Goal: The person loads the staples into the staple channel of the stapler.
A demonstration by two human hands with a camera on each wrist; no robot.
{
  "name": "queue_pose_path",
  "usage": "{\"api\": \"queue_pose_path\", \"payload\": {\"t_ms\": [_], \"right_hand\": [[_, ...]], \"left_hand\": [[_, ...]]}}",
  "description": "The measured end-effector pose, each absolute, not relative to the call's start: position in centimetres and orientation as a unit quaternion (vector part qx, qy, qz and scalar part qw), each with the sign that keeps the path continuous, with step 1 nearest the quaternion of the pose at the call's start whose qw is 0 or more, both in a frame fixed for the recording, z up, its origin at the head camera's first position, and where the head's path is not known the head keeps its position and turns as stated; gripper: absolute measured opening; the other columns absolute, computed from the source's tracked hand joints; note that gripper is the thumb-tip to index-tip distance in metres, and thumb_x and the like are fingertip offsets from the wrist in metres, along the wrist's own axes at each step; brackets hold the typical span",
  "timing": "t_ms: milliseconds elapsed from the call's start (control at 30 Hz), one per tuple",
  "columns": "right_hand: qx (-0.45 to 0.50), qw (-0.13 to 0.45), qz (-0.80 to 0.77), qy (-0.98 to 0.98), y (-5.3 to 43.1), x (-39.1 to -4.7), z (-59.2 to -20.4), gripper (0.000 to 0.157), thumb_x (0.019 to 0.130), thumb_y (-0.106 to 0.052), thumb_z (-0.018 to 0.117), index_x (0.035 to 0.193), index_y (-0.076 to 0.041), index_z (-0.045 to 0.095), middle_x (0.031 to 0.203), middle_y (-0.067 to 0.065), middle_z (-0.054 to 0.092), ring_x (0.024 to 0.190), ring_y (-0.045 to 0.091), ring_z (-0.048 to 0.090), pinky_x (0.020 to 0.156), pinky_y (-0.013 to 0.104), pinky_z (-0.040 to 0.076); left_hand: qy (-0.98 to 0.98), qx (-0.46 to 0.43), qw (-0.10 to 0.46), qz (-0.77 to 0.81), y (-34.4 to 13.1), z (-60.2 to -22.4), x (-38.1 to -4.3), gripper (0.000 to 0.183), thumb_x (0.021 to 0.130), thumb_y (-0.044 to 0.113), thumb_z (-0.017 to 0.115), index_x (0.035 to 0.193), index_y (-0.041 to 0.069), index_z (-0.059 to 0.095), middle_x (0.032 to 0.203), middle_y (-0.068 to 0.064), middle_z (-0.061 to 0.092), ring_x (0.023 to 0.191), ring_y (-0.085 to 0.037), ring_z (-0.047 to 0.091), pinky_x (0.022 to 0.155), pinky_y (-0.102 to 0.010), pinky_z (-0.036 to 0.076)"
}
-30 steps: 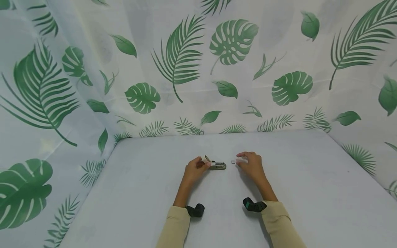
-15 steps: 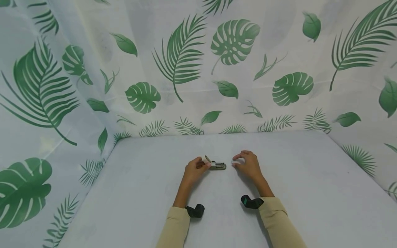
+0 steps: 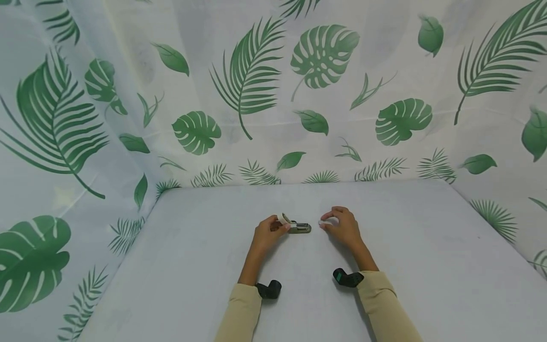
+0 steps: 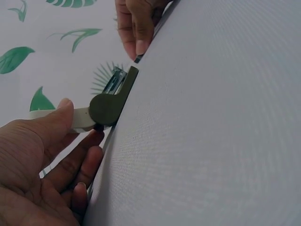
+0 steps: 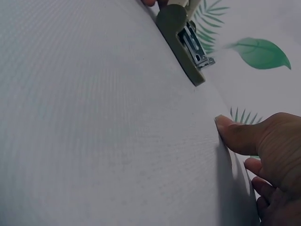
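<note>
An olive-green and white stapler [image 3: 301, 229] lies on the white table with its top swung up, baring the metal magazine [image 4: 114, 81]. My left hand [image 3: 267, 233] pinches the raised white top [image 3: 283, 219] between thumb and fingers. To the right of the stapler's front end, my right hand [image 3: 344, 229] pinches a small dark-and-white piece [image 4: 138, 59] close over the table. Most of that piece is hidden by the fingertips. In the right wrist view, the thumb [image 5: 235, 134] points toward the stapler, a short gap away from it.
The white table [image 3: 192, 266] runs back to a hanging cloth [image 3: 265, 156] printed with green leaves, which also rises along the left and right sides. Black wrist cameras [image 3: 269, 289] sit on both wrists at the cuffs of the beige sleeves [image 3: 241, 308].
My right hand has shifted slightly left toward the stapler, and its fingertips now cover more of the small piece. The left hand and the stapler have stayed in place.
</note>
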State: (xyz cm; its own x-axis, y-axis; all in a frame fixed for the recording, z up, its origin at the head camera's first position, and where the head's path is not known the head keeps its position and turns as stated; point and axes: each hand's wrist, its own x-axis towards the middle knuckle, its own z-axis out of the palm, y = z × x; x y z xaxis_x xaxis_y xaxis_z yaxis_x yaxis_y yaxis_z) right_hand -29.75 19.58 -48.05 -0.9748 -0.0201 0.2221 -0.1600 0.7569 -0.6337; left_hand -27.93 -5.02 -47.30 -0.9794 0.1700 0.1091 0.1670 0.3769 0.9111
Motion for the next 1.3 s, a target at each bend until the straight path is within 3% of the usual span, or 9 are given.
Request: {"api": "queue_pose_path", "payload": {"t_ms": [333, 833, 1300], "right_hand": [[0.060, 0.127, 0.334, -0.932, 19.6, -29.7, -48.7, 0.015, 0.085, -0.016, 0.076, 0.096, -0.006, 0.073, 0.135, 0.028, 0.053, 0.129, 0.048, 0.046, 0.103, 0.065, 0.036], [0.035, 0.122, 0.368, -0.921, 19.2, -29.6, -48.8, 0.015, 0.089, -0.017, 0.071, 0.096, -0.004, 0.072, 0.130, 0.022, 0.057, 0.127, 0.041, 0.047, 0.108, 0.062, 0.030], [0.135, 0.077, 0.474, -0.867, 16.8, -29.5, -48.0, 0.018, 0.088, -0.014, 0.073, 0.100, -0.002, 0.070, 0.127, 0.021, 0.058, 0.126, 0.038, 0.049, 0.108, 0.058, 0.037]], "left_hand": [[0.832, 0.092, 0.005, 0.547, -5.0, -47.3, -27.8, 0.034, 0.094, 0.030, 0.066, 0.116, 0.005, 0.066, 0.116, -0.017, 0.071, 0.109, -0.031, 0.067, 0.095, -0.046, 0.051], [0.836, 0.087, 0.004, 0.541, -5.2, -47.5, -27.9, 0.034, 0.094, 0.031, 0.066, 0.116, 0.005, 0.066, 0.118, -0.017, 0.070, 0.110, -0.032, 0.066, 0.095, -0.046, 0.051], [0.829, 0.085, 0.007, 0.553, -4.9, -47.2, -27.9, 0.035, 0.095, 0.029, 0.065, 0.117, 0.002, 0.065, 0.117, -0.019, 0.069, 0.111, -0.032, 0.066, 0.098, -0.047, 0.050]]}}
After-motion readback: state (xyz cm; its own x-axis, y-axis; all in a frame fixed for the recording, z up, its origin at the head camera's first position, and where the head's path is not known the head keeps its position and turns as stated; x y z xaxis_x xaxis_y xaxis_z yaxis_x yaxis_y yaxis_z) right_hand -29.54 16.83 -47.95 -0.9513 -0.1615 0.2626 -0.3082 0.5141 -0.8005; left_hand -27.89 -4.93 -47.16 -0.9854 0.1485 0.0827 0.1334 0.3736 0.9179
